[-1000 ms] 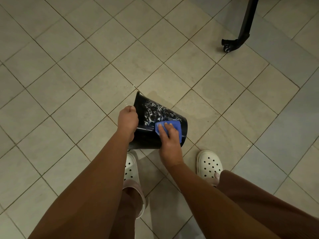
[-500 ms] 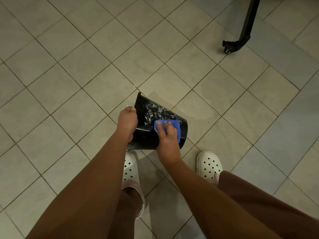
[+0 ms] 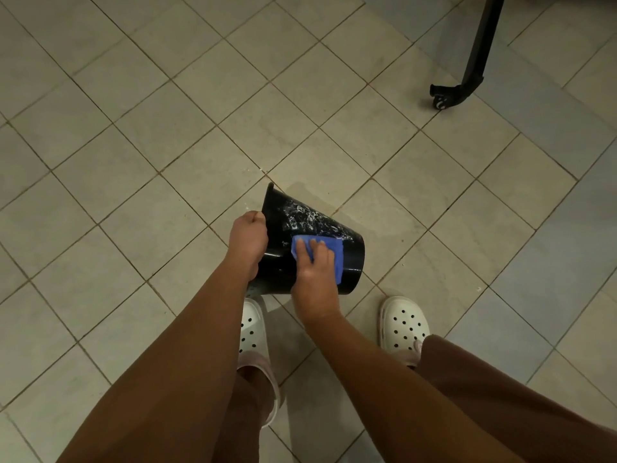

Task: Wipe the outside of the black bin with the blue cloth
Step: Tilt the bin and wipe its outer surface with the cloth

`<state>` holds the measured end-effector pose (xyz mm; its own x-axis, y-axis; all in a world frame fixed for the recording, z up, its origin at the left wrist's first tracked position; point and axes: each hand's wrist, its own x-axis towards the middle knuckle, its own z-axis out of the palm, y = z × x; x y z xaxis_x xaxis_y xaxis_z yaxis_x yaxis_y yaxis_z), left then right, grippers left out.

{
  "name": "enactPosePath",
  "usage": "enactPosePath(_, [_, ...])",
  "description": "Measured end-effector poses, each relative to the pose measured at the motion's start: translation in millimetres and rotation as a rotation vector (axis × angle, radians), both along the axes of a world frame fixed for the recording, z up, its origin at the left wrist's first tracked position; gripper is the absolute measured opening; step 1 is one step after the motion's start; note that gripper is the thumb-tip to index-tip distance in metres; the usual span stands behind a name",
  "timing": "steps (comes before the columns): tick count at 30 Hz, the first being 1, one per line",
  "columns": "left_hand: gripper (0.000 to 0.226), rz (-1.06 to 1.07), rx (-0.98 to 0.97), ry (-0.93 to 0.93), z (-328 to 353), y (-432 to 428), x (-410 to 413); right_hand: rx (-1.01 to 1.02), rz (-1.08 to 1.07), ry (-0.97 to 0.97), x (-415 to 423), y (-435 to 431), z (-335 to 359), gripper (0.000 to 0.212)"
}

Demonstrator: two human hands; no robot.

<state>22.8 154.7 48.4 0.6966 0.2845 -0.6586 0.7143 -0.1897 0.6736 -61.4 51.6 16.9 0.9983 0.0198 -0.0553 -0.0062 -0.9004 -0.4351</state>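
The black bin (image 3: 349, 259) lies tipped on its side just above the tiled floor, its rim to the left and its base to the right. White soap suds streak its upper wall. My left hand (image 3: 247, 238) grips the rim. My right hand (image 3: 314, 269) presses the blue cloth (image 3: 335, 250) flat against the bin's outer wall near the middle. The cloth shows around my fingers and down the right side of my hand.
Beige floor tiles (image 3: 200, 95) spread all around. My two feet in white perforated clogs (image 3: 402, 324) stand just below the bin. A black metal leg with a small caster (image 3: 440, 100) stands at the upper right. A damp patch (image 3: 384, 208) lies right of the bin.
My right hand has slid the blue cloth a little to the left and up along the bin's wall. My left hand and the bin have stayed almost still.
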Motion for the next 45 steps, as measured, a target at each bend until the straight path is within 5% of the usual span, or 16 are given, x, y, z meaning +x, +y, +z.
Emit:
enactPosePath(6, [0.030, 0.036, -0.032, 0.001, 2, 1, -1, 0.072, 0.154, -0.081, 11, -3, 0, 0.070])
enactPosePath(13, [0.031, 0.076, -0.068, 0.032, 2, 1, 0, -0.111, 0.036, -0.007, 4, -5, 5, 0.071])
enactPosePath(21, [0.030, 0.087, -0.131, 0.045, 6, 4, -3, 0.107, 0.243, 0.063, 27, -6, 13, 0.064])
enactPosePath(26, [0.027, 0.130, -0.127, 0.065, 7, 3, -1, -0.067, 0.116, 0.098, 11, 1, 13, 0.069])
enactPosePath(33, [0.028, 0.151, -0.187, 0.066, 6, 8, -2, 0.103, 0.196, 0.071, 19, 17, 26, 0.071])
enactPosePath(37, [0.027, 0.150, -0.198, 0.102, 7, 4, -4, 0.023, 0.138, 0.200, 33, 6, 24, 0.066])
enactPosePath(45, [0.032, 0.093, -0.139, 0.054, 5, 2, -3, 0.056, 0.203, 0.088, 20, 11, 24, 0.070])
